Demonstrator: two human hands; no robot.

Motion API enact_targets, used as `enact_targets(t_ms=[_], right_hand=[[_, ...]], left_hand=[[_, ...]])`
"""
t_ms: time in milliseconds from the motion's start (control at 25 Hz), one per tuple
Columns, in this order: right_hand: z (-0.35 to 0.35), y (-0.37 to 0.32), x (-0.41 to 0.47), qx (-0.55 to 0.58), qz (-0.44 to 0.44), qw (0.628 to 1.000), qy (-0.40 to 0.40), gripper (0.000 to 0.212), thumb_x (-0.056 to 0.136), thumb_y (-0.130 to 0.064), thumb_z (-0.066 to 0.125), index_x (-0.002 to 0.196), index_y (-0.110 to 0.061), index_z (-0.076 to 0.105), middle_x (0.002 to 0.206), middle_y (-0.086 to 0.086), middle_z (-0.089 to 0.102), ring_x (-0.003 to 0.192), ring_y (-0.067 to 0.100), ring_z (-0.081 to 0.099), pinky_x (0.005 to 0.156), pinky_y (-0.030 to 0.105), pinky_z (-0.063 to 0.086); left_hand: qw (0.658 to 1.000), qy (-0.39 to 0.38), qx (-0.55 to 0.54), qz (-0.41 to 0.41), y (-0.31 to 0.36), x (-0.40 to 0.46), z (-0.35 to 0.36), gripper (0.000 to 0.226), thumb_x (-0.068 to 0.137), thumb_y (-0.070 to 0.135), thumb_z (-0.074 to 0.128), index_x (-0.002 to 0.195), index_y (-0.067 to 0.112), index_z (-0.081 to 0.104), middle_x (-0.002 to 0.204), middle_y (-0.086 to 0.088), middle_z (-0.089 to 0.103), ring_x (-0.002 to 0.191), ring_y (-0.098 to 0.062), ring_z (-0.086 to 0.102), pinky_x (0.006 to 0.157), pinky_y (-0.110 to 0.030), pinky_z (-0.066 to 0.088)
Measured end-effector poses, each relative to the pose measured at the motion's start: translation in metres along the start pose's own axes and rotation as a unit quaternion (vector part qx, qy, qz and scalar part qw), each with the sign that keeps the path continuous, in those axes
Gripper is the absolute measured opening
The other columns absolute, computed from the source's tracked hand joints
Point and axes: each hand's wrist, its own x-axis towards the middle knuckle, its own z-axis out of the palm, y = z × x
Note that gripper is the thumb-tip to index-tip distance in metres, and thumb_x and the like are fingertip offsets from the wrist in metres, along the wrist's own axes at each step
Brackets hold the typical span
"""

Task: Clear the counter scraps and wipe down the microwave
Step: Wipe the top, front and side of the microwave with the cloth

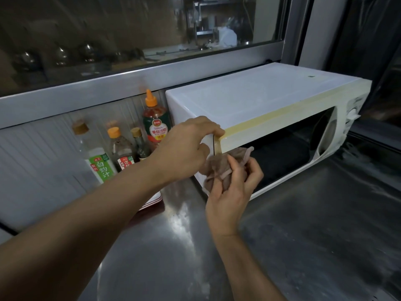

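Left hand point(191, 146) grips the microwave point(260, 109) door's top corner; right hand point(233, 190) clutches a bunched cloth point(221, 168) against it.

"白灼汁" on the green-labelled bottle point(100, 164); "番茄沙司" on the orange-capped sauce bottle point(155, 124).

A kitchen: steel counter point(303, 235), sauce bottles point(155, 122), white microwave point(249, 98)
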Motion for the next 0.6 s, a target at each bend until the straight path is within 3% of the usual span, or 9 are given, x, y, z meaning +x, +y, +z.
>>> enact_targets(t_ms=[160, 200, 320, 360, 480, 600], right_hand=[[-0.005, -0.009, 0.007, 0.046, 0.057, 0.997, -0.004, 0.044, 0.077, 0.014, 0.058, 0.117, -0.003, 0.057, 0.123, 0.014, 0.043, 0.114, -0.004, 0.043, 0.093, 0.000, 0.033], [-0.005, -0.011, 0.010, 0.063, 0.076, 0.995, -0.007, 0.046, 0.075, 0.014, 0.060, 0.116, -0.008, 0.055, 0.122, 0.011, 0.046, 0.114, 0.001, 0.045, 0.091, 0.002, 0.035], [-0.011, -0.007, 0.017, 0.121, 0.107, 0.986, -0.029, 0.043, 0.074, 0.013, 0.063, 0.097, -0.021, 0.050, 0.114, 0.005, 0.051, 0.117, 0.023, 0.051, 0.093, 0.023, 0.044], [-0.014, -0.004, 0.019, 0.144, 0.115, 0.982, -0.043, 0.041, 0.074, 0.013, 0.064, 0.091, -0.021, 0.052, 0.113, 0.004, 0.050, 0.118, 0.023, 0.051, 0.095, 0.023, 0.045], [-0.022, 0.007, 0.031, 0.192, 0.131, 0.970, -0.078, 0.032, 0.073, 0.012, 0.068, 0.085, -0.016, 0.059, 0.112, -0.001, 0.045, 0.111, 0.005, 0.053, 0.090, 0.009, 0.044], [-0.031, 0.025, 0.062, 0.184, 0.157, 0.970, -0.034, 0.040, 0.069, 0.017, 0.068, 0.079, -0.021, 0.061, 0.108, -0.006, 0.045, 0.097, -0.009, 0.054, 0.082, 0.003, 0.041]], left_hand=[[0.997, 0.052, 0.055, -0.004, 0.013, 0.011, 0.008, 0.026, 0.083, 0.004, 0.052, 0.104, 0.008, 0.067, 0.109, -0.007, 0.065, 0.106, -0.025, 0.055, 0.090, -0.043, 0.044], [0.997, 0.061, 0.052, -0.007, 0.015, 0.014, 0.009, 0.025, 0.084, 0.005, 0.052, 0.103, 0.009, 0.066, 0.108, -0.006, 0.065, 0.105, -0.025, 0.055, 0.089, -0.043, 0.044], [0.997, 0.056, 0.049, 0.004, 0.019, 0.024, 0.013, 0.033, 0.086, 0.014, 0.049, 0.117, 0.016, 0.062, 0.120, -0.002, 0.062, 0.112, -0.021, 0.052, 0.095, -0.039, 0.042], [0.998, 0.048, 0.049, 0.005, 0.020, 0.028, 0.016, 0.036, 0.086, 0.017, 0.047, 0.119, 0.018, 0.061, 0.122, 0.000, 0.061, 0.114, -0.020, 0.051, 0.096, -0.037, 0.041], [0.998, 0.045, 0.047, -0.007, 0.023, 0.038, 0.024, 0.034, 0.088, 0.015, 0.049, 0.117, 0.019, 0.064, 0.120, 0.002, 0.061, 0.111, -0.020, 0.050, 0.094, -0.035, 0.040], [0.997, 0.050, 0.055, -0.012, 0.022, 0.044, 0.029, 0.040, 0.082, 0.023, 0.043, 0.114, 0.021, 0.067, 0.114, 0.002, 0.062, 0.105, -0.020, 0.051, 0.089, -0.035, 0.042]])
